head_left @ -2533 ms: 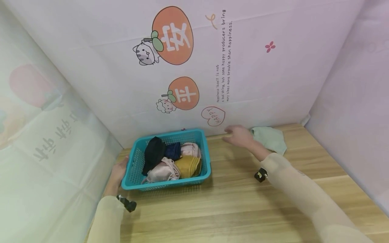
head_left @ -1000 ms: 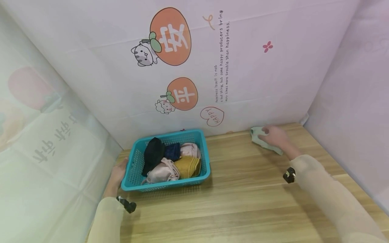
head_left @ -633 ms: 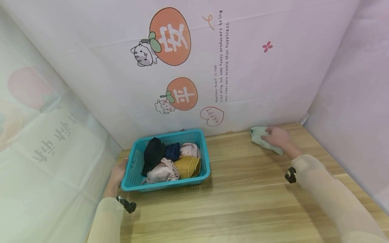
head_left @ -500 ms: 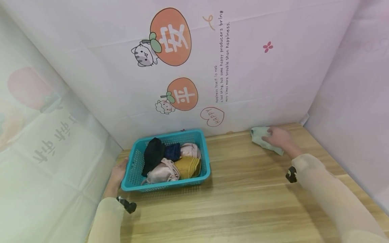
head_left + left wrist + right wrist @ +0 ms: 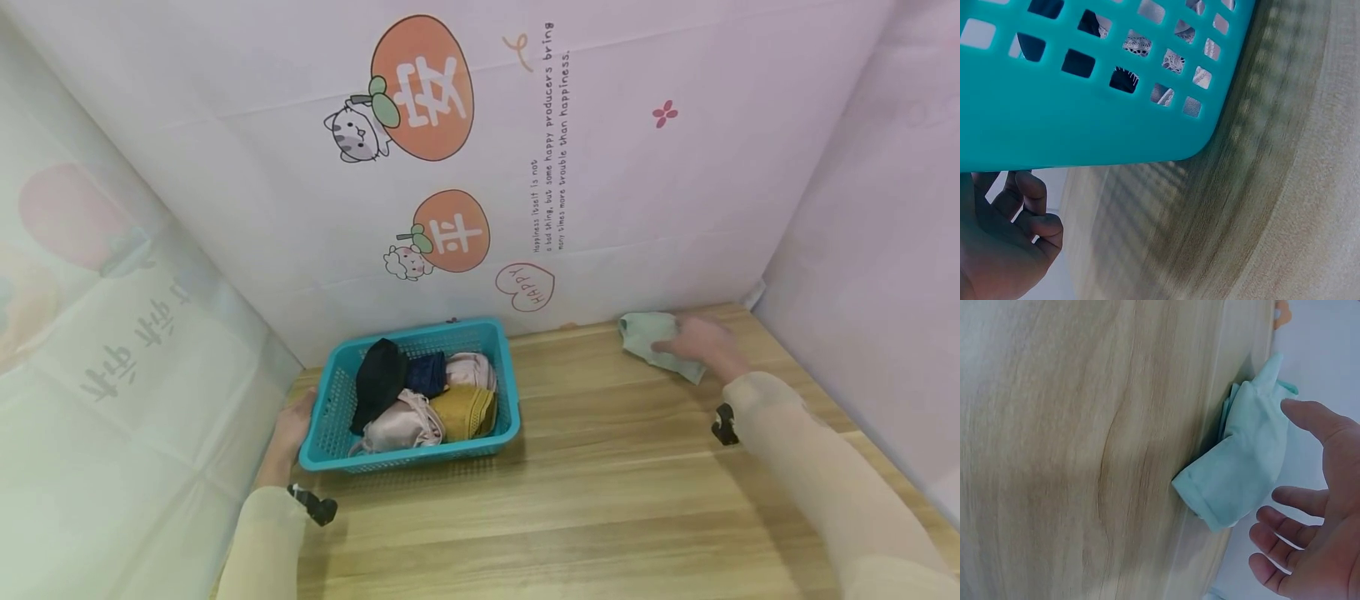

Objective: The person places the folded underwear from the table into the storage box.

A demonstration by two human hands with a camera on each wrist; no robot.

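Observation:
In the head view my left hand (image 5: 294, 423) rests against the left end of a teal plastic basket (image 5: 510, 417). The left wrist view shows its fingers loosely curled beside the basket's wall (image 5: 1085, 134), with the thumb hidden. A pale green folded cloth (image 5: 647, 335) lies on the table by the back wall. Over its right part hovers my right hand (image 5: 703, 342), somewhat blurred. Seen from the right wrist, that hand has spread fingers (image 5: 1285, 528), and the thumb tip lies near or against the cloth; contact there is unclear.
Inside the basket lie a black cloth item (image 5: 381, 379), a navy folded piece (image 5: 427, 373), a mustard bundle (image 5: 463, 410) and pale pink bundles (image 5: 405, 421). Printed fabric walls enclose the wooden table (image 5: 570, 517) at the back, left and right.
My right hand has gone from the bare wood left of the green cloth onto the cloth, then shifted slightly right. The cloth's visible outline has altered. My left hand and the basket stay put.

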